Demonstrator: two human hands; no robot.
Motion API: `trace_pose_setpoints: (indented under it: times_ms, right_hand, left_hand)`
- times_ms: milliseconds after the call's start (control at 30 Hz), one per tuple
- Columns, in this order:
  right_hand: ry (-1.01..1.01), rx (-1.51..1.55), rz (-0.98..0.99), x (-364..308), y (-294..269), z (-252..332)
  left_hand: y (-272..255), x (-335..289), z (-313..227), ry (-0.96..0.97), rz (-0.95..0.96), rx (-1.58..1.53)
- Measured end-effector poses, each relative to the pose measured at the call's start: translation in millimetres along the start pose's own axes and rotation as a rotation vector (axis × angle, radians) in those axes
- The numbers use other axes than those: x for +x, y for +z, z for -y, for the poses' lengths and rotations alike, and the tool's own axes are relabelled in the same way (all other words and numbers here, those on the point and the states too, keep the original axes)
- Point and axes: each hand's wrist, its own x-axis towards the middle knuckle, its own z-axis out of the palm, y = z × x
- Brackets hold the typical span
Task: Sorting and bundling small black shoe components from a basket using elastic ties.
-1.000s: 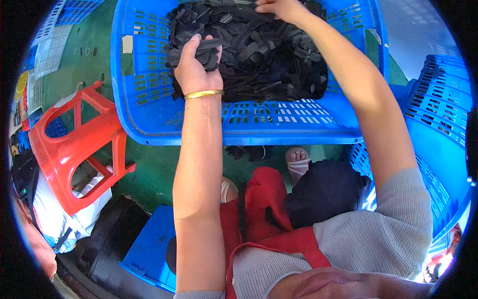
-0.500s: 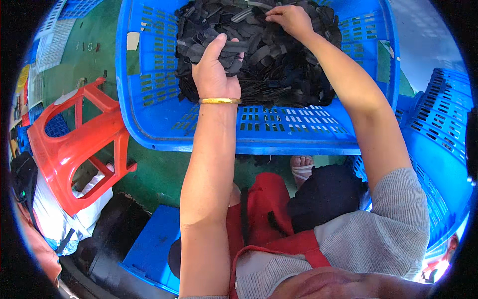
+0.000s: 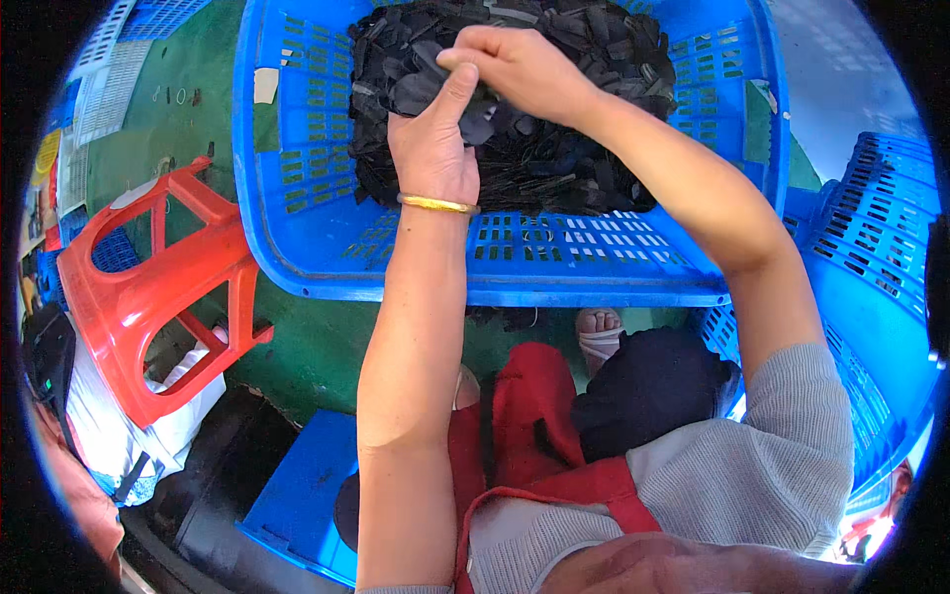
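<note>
Pieces point(image 3: 554, 158), dark and flat, lie heaped loose in the blue basket point(image 3: 515, 294), as we see from the head view. Some of them sit as a handful point(image 3: 477, 126) in our left hand point(image 3: 432, 148), just above the heap: the thumb presses on them, with most of the other fingers hidden behind. Our right hand point(image 3: 529, 74) is curled at the tip of that thumb, but blur and overlap leave us unable to tell whether its fingers are pinching a piece or stand apart. As for how far along we are, we judge that this one handful is partly gathered, with both hands at work on it, while by far the most of the pieces are left loose in the basket. We would put the work at an early point, though what lies deeper in the heap we cannot tell
</note>
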Motion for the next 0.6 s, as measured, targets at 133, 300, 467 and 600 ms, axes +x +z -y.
trace_pose_setpoints:
  times_ms: [133, 300, 467, 600]
  right_hand:
    - [0.281, 0.395, 0.367, 20.0, -35.0, -10.0]
    - [-0.045, -0.676, 0.203, 28.9, -61.1, -107.4]
    - [-0.119, -0.710, 0.224, 19.1, -63.9, -108.1]
    - [-0.126, -0.711, 0.114, 13.5, -68.3, -126.6]
  left_hand:
    - [-5.3, -2.1, -6.2, -0.020, -0.123, 0.052]
    - [-4.1, 0.7, -2.0, -0.092, -0.193, -0.029]
    - [-0.5, -2.5, -7.5, -0.094, -0.198, 0.001]
    - [-0.3, 1.5, -6.7, -0.099, -0.170, 0.001]
